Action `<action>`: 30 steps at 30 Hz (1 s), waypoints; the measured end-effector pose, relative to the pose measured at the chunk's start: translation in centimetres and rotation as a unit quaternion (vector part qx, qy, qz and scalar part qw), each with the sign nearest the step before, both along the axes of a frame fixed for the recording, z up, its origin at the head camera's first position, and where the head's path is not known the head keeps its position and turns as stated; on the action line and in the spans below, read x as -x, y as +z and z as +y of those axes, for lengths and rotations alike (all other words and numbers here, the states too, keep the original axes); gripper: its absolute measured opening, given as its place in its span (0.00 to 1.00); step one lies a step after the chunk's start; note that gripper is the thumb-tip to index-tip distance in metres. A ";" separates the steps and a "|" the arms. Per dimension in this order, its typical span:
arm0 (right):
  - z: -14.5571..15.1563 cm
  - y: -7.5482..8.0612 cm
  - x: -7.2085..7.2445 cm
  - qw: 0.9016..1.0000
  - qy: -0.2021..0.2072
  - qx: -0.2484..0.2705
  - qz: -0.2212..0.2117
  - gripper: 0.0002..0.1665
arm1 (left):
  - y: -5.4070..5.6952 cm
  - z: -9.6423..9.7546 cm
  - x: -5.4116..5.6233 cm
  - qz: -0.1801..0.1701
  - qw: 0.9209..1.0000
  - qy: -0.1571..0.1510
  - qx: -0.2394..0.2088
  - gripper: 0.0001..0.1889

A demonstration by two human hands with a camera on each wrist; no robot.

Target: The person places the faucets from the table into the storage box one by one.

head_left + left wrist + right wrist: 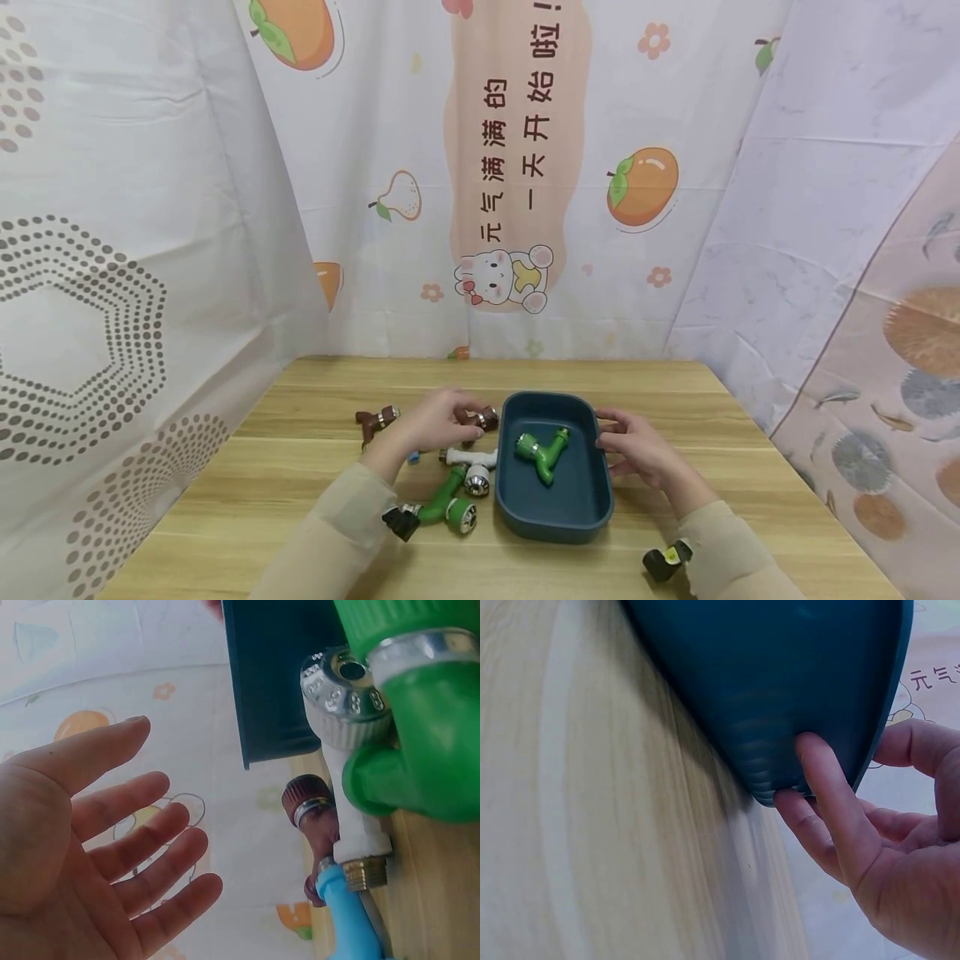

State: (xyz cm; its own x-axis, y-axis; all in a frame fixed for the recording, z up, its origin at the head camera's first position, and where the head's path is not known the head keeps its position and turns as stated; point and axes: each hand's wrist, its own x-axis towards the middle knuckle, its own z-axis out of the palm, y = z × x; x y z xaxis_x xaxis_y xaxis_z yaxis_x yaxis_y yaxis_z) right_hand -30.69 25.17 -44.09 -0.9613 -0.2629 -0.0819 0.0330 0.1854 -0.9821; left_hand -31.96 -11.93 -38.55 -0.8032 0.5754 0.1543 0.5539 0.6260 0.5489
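In the head view a green tap [546, 457] lies inside a dark blue plastic bin [552, 531]. My right hand [639, 450] is at the bin's right side; the right wrist view shows its thumb over the rim and fingers against the outer wall, pinching it. My left hand [442, 421] hovers left of the bin with nothing in it, fingers spread and relaxed in the left wrist view. Close by its fingertips lies a brown tap [488, 417]. Just nearer are a white tap [477, 477] and a second green tap [438, 505]. A light blue tap [346, 915] is mostly hidden by my left arm in the head view.
Another brown tap [367, 423] lies on the wooden table [645, 379], left of my left hand. Printed curtains [375, 125] hang behind the table and along both sides. Each wrist wears a small black camera [663, 564].
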 end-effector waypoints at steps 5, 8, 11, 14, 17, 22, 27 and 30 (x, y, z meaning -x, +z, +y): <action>0.0 0.1 0.0 1.000 0.003 0.001 0.001 0.38 | 0.0 -0.8 -0.1 -0.006 1.000 -0.006 -0.006 0.14; 0.0 0.1 0.1 1.000 0.000 0.002 0.000 0.38 | -0.1 -1.2 0.0 -0.013 1.000 -0.015 -0.014 0.12; 0.0 0.2 0.2 1.000 -0.002 0.003 -0.001 0.38 | -0.2 -1.6 0.0 -0.011 1.000 -0.019 -0.011 0.11; 0.1 0.2 0.2 1.000 0.000 0.002 0.002 0.37 | -0.3 -1.9 -0.1 -0.012 1.000 -0.017 -0.003 0.12; 0.2 0.1 0.1 1.000 0.001 0.005 0.002 0.38 | -0.5 -2.4 -0.3 -0.017 1.000 -0.017 0.002 0.13; 0.1 -0.2 0.0 1.000 0.006 0.011 -0.002 0.39 | -0.9 -3.2 -0.6 -0.024 1.000 -0.017 0.007 0.17; 0.0 -0.2 -0.1 1.000 0.008 0.011 -0.001 0.39 | -1.4 -3.9 -0.9 -0.021 0.999 -0.028 0.009 0.16; -0.1 -0.1 -0.1 1.000 0.003 0.011 -0.003 0.39 | -1.6 -4.2 -1.1 -0.017 0.999 -0.031 0.015 0.16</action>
State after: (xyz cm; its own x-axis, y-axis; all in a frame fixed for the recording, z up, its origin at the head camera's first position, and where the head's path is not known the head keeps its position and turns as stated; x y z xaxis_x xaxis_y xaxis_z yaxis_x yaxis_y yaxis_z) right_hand -30.57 25.12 -44.16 -0.9590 -0.2710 -0.0824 0.0386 0.1633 -0.9858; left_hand -30.90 -16.14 -40.15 -0.7701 0.6284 0.1096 0.5735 0.6068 0.5504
